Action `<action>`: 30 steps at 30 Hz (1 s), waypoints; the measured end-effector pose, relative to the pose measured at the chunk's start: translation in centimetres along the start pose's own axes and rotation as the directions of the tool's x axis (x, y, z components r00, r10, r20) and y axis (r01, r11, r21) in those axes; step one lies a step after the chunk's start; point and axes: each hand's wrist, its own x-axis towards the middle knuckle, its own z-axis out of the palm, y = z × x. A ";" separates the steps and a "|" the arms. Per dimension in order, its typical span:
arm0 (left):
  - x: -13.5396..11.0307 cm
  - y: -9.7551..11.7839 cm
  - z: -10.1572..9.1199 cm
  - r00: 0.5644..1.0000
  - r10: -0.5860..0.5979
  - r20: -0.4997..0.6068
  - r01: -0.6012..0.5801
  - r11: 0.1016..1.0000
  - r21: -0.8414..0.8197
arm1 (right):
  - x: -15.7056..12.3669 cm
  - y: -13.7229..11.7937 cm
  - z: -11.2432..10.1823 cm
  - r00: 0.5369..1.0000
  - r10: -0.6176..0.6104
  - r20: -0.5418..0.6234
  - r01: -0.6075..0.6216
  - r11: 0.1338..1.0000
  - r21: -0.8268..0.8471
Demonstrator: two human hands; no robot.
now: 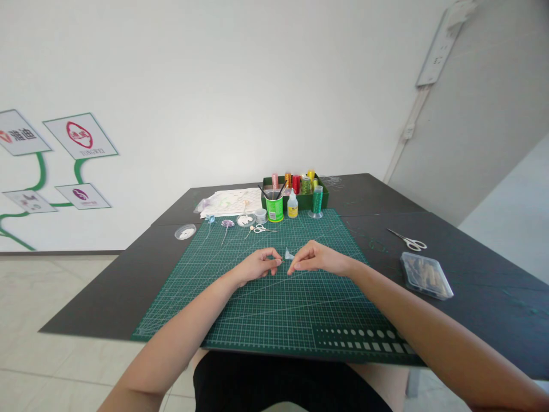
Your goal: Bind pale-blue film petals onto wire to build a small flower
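Observation:
Between my two hands a small pale blue petal-like piece stands above the green cutting mat. My left hand is closed in a pinch at its base, where a tiny dark green bit shows at the fingertips. On the other side, my right hand has thumb and fingers pressed together, pointing down beside the piece. Whatever these right fingers hold is too small to make out. Beyond the hands lie small white-handled scissors, a purple flower on a stem and a blue flower.
At the back stand a green can with tools, a glue bottle, a green thread spool and a green box of spools. Larger scissors and a clear plastic box lie right. A dish of white pieces sits left.

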 end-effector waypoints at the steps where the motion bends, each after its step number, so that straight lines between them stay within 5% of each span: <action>1: 0.0 0.1 0.0 1.000 0.000 0.002 0.000 1.000 -0.004 | -0.1 -0.2 -0.1 0.999 -0.011 0.036 0.012 0.999 -0.037; 6: 0.0 0.0 0.0 1.000 0.005 0.010 -0.005 1.000 0.004 | -0.4 -0.7 -0.4 0.994 -0.028 0.110 0.040 0.993 -0.111; 15: -0.1 -0.1 0.9 0.994 0.081 0.069 -0.087 0.992 0.088 | 0.3 0.5 0.3 0.978 -0.002 -0.210 0.020 0.996 0.083; 19: -0.4 0.2 1.6 0.984 0.114 0.133 -0.126 0.988 0.085 | 0.8 1.0 0.7 0.970 0.003 -0.241 0.017 0.997 0.082; 30: -0.6 0.1 1.4 0.988 0.127 0.088 -0.135 0.987 0.088 | 1.2 2.2 0.3 0.940 0.133 -0.314 -0.097 0.987 0.129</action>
